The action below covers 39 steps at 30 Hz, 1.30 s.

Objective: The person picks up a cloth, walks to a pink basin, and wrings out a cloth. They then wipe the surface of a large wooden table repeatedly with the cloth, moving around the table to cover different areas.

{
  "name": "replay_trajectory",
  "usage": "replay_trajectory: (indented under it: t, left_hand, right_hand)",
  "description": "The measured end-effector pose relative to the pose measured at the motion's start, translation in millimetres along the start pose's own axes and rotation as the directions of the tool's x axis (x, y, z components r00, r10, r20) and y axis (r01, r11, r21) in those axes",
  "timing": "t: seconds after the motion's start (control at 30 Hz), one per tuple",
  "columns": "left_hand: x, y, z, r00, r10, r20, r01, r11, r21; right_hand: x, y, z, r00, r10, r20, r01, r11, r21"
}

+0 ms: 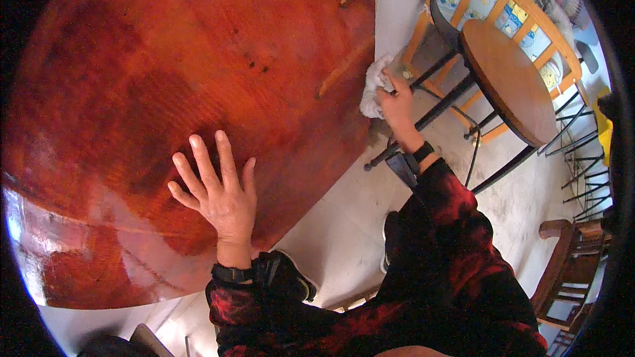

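Before me spreads a large, glossy reddish-brown wooden table with darker patches and knots. My left hand rests palm down near its front edge, fingers spread, holding nothing. At the table's right edge, my right hand grips a crumpled white cloth. The cloth touches the edge and partly hides it. Some of the right hand's fingers are bent into the cloth, and the index finger lies along its top.
Close to my right hand stands a round-seated stool with black metal legs. Behind it is a wooden crib with patterned padding. A dark wooden chair stands at the lower right on the pale floor.
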<state>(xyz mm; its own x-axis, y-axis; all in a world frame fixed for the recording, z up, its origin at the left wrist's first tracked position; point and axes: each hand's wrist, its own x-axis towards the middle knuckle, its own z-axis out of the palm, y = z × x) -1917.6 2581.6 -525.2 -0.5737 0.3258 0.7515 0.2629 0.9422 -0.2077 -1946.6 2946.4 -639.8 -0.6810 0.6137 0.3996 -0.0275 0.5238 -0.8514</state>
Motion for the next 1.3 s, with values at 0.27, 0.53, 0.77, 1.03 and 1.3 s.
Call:
replay_trajectory:
  t: [0.27,0.53,0.77,1.03,1.3]
  left_hand:
    - [-1,-3,4,1.0,0.02,-0.004,-0.02,1.0,0.015]
    - [-3,-3,3,1.0,0.02,0.0,-0.02,1.0,0.022]
    - [-3,-4,2,1.0,0.011,0.026,-0.011,1.0,0.013]
    - [-1,0,2,1.0,0.006,0.017,-0.006,1.0,0.011]
    - [1,0,1,1.0,-0.021,0.014,0.021,1.0,-0.017]
  right_hand:
    - [40,-118,-34,0.873,-0.417,-0.254,0.403,0.909,-0.108]
    - [142,-201,-33,0.872,-0.458,-0.174,0.423,0.883,-0.203]
    - [88,-99,-2,0.908,-0.386,-0.162,0.339,0.905,-0.256]
    - [-18,1,-1,0.983,-0.108,0.15,0.147,0.95,-0.274]
    - [-15,-20,-7,0.984,0.173,0.05,-0.178,0.977,0.118]
